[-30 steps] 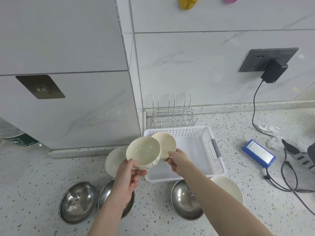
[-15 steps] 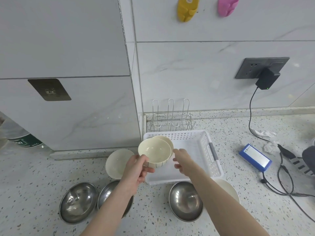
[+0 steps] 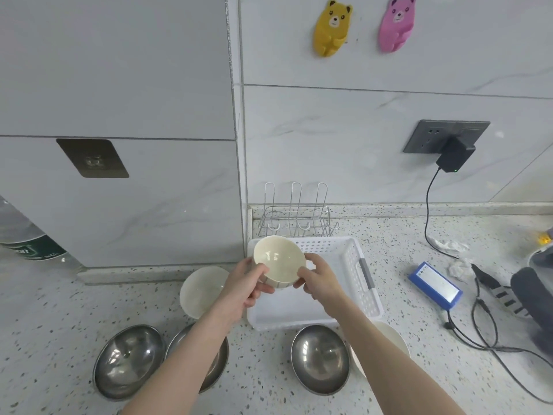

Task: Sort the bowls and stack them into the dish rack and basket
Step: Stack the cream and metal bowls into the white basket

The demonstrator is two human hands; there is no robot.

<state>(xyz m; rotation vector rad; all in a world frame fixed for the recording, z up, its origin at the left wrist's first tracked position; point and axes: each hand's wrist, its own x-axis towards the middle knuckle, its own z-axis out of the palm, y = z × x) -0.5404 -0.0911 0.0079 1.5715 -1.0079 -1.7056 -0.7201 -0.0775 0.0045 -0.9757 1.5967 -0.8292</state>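
Observation:
Both hands hold a cream bowl (image 3: 279,262) tilted toward me, above the near left corner of the white plastic basket (image 3: 363,266). My left hand (image 3: 247,284) grips its left rim and my right hand (image 3: 318,278) its right side. A second cream bowl seems nested under it; only a striped outer wall shows. The wire dish rack (image 3: 296,215) stands behind the basket, by the wall. On the counter lie a cream bowl (image 3: 199,290), another cream bowl (image 3: 393,339) half hidden by my right arm, and three steel bowls (image 3: 128,360) (image 3: 217,366) (image 3: 320,359).
A blue device (image 3: 435,284) with cables lies right of the basket, below a plugged wall socket (image 3: 446,139). Crumpled paper and a dark object sit at the far right. A tiled wall block juts out at the left, with a bottle (image 3: 27,244) beside it.
Earlier each hand held a separate cream bowl. The two bowls have come together into one stack, now held by both hands lower over the basket's corner.

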